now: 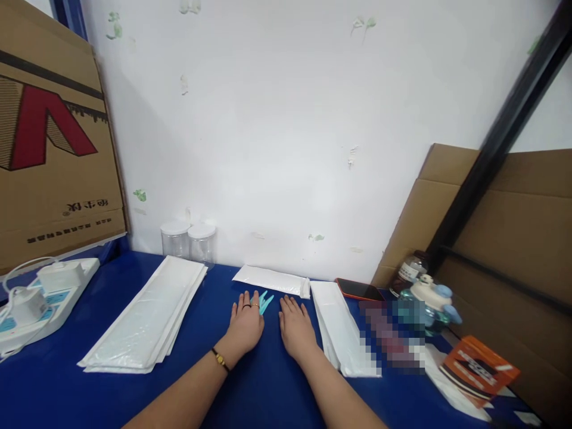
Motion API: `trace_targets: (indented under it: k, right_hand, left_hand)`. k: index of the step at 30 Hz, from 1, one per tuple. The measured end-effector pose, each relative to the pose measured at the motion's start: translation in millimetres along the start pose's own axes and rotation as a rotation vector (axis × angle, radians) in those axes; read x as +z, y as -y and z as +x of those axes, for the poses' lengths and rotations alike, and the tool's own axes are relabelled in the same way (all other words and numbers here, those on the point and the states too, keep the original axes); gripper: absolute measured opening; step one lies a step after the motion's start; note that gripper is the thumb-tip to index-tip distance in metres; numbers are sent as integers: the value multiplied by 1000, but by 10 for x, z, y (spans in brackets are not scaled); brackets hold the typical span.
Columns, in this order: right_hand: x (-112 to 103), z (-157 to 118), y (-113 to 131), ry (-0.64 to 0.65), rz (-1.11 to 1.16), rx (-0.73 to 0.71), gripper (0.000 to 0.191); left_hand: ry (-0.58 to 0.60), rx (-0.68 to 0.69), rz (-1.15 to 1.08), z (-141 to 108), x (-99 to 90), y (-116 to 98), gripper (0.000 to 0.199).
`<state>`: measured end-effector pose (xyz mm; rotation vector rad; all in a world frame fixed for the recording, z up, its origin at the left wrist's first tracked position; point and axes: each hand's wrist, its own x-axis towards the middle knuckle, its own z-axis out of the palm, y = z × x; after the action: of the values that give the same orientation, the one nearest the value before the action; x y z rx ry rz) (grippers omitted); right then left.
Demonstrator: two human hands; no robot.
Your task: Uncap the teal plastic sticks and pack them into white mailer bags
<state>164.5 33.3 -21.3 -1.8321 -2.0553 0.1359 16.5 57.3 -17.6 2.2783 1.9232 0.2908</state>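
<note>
My left hand (248, 325) lies palm down on the blue tabletop (268, 393), its fingers stretched forward and holding nothing that shows. Just beside its fingertips is a small light-blue object with thin prongs (266, 302), partly hidden by the hand; I cannot tell whether they touch. My right hand (297, 328) also rests flat, fingers extended. Beyond both hands, one narrow white padded packet (270, 280) lies crosswise. To the right of my right hand are a few similar white packets (342, 328), and a larger stack of white packets (147, 316) sits on the left.
Two clear jars with white lids (187, 243) stand against the wall. A white power strip (49, 304) with plugs is at far left. On the right are a phone (360, 290), a brown bottle (409, 273), a teal-and-cream bottle (429, 304) and an orange box (478, 369).
</note>
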Motion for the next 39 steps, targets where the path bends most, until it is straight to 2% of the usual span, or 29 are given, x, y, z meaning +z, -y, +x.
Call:
trace_targets:
  k: [2,4,8,11,15,19,22,27,30,32,34,37,39]
  right_hand:
    - [-71,4,-25,-66,61,-18,45]
    - [-205,-10,-86,-144,163,-30,43]
    - [-518,-41,-267,-229,348,15,31]
    - [-640,-76,-330,-118,289,87,18]
    - [-643,-159,-251,68,59,176,7]
    - [-619,-211,-127,213,-95,204,10]
    - [-584,-211,-56,230,-172,176,11]
    - [-476,-214,30,179,-321,100,22]
    - [-450,-227,29,161,-303,76,20]
    - [-464,-223,-2,132,-185,72,14]
    - [-497,-198,-46,85,55,64,6]
    - [-559,-129,-107,8,578,114,3]
    - [-600,-85,-136,-46,925,199,7]
  left_hand:
    - [54,-15,-72,22,-128,88,75]
    - [77,8,-140,35,-290,206,76]
    - [95,-3,-235,24,-529,417,47]
    - [128,-4,-248,4,-570,481,28]
    - [109,-18,-189,-13,-562,462,15]
    - [116,-64,-148,-18,-583,424,10]
    - [112,-81,-152,-25,-608,412,10]
    - [119,-93,-169,-45,-659,427,11]
    - [85,-67,-187,-45,-686,444,11]
    - [46,-7,-278,-35,-683,438,12]
    - [27,81,-424,-24,-662,406,15]
    - [-7,201,-574,-25,-618,310,22]
    - [-26,230,-621,-38,-602,236,36]
